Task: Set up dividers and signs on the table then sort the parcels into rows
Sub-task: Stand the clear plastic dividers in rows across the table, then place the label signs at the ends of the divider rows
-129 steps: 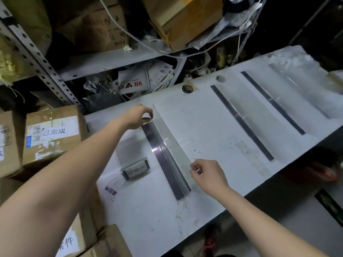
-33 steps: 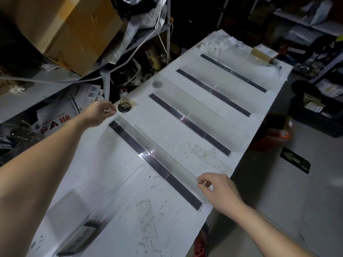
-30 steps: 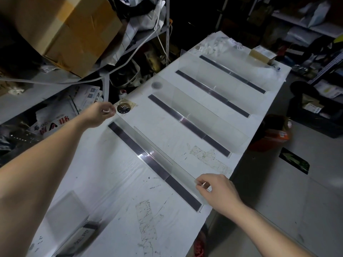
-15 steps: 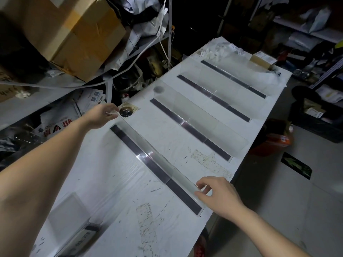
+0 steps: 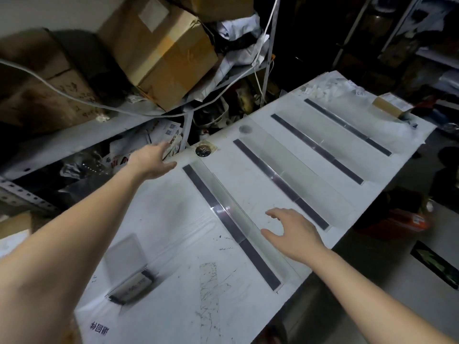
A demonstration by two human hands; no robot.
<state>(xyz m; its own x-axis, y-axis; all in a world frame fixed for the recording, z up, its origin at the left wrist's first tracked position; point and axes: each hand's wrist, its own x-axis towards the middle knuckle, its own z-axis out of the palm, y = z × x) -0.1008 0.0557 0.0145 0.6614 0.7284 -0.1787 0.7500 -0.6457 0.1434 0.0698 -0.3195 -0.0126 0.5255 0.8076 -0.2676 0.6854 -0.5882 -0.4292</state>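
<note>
A clear acrylic divider [image 5: 224,207] with a dark base strip stands across the white table [image 5: 173,234]. My left hand [image 5: 152,160] hovers open near the divider's far end, at the table's back edge, holding nothing. My right hand [image 5: 291,234] floats open just right of the divider's near half, fingers spread, apart from it. Further right stand a second divider [image 5: 283,184], a third divider [image 5: 318,147] and a fourth divider [image 5: 347,125]. A small clear sign holder [image 5: 130,276] with a label lies at the near left.
A metal shelf behind the table carries cardboard boxes [image 5: 159,48], papers and a white cable. A small cardboard box [image 5: 390,106] sits at the table's far right corner. An orange object [image 5: 397,219] lies on the floor beside the table's front edge.
Both hands have let go of the nearest divider, which now stands on its own. The left hand opened and drew back left; the right hand lifted off to the right.
</note>
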